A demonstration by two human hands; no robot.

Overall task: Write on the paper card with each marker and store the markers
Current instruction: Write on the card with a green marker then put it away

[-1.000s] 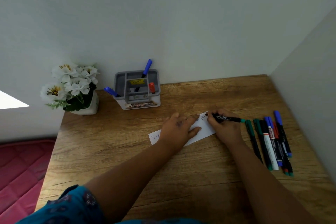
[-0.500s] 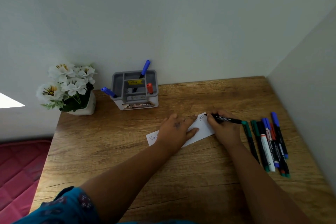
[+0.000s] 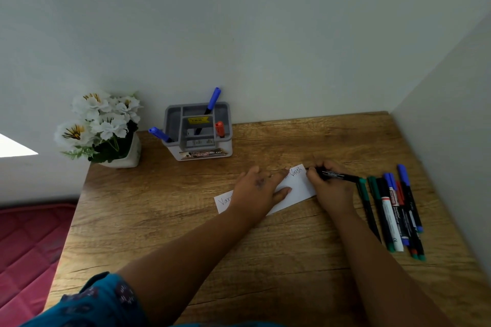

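A white paper card (image 3: 299,188) lies on the wooden desk (image 3: 186,220) with handwriting at both ends. My left hand (image 3: 259,190) presses flat on the card's middle with straight fingers. My right hand (image 3: 328,184) grips a black marker with a green end (image 3: 341,176), its tip touching the card's far right corner. Several more markers (image 3: 393,210) lie side by side on the desk, right of my right hand. A grey organiser (image 3: 198,131) at the back holds two blue markers and a red one.
A white pot of white flowers (image 3: 102,129) stands at the desk's back left corner. Walls close off the back and the right side. A red mattress (image 3: 29,247) lies below the desk's left edge.
The marker tip has travelled rightward along the card's top right corner, and more letters show there. My left hand stays pressed on the card. The view shifted slightly.
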